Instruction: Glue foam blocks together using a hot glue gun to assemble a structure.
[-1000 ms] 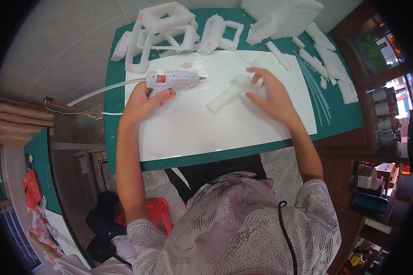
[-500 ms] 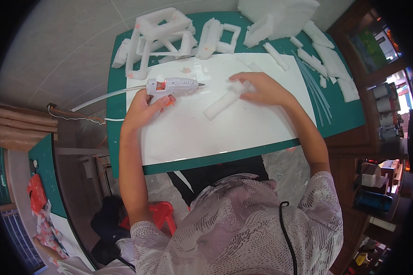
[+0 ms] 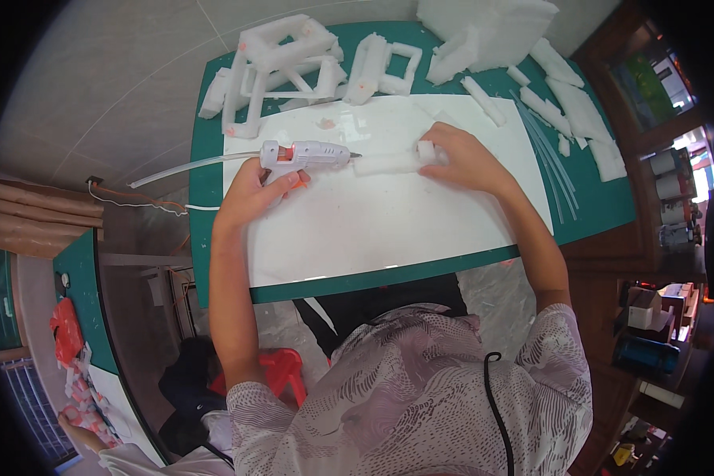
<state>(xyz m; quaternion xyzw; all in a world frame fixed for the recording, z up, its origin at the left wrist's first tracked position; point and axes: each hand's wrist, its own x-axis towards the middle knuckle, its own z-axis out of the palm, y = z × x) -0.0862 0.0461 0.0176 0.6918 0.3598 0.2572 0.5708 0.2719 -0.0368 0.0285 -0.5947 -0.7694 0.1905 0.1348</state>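
My left hand (image 3: 260, 190) is wrapped round the handle of a white glue gun (image 3: 317, 155) with an orange trigger. A long clear glue stick (image 3: 190, 168) sticks out of its back end. The metal nozzle points right and is close to the left end of a white foam strip (image 3: 387, 164); whether they touch I cannot tell. Between thumb and fingers, my right hand (image 3: 462, 161) pinches the strip's right end, where a short piece stands up like a corner. The strip lies low over the white board (image 3: 357, 230), nearly level from left to right.
White foam frames (image 3: 285, 71) stand at the back left of the green table mat (image 3: 206, 170). A big foam block (image 3: 492, 36) and loose foam pieces (image 3: 571, 103) lie at the back right, beside thin clear glue sticks (image 3: 549, 155). Another person's hand (image 3: 79, 432) shows at lower left.
The foam strip has turned from slanting to nearly level, its left end rising toward the glue gun nozzle. My right hand turned with it. The glue gun stays almost in place.
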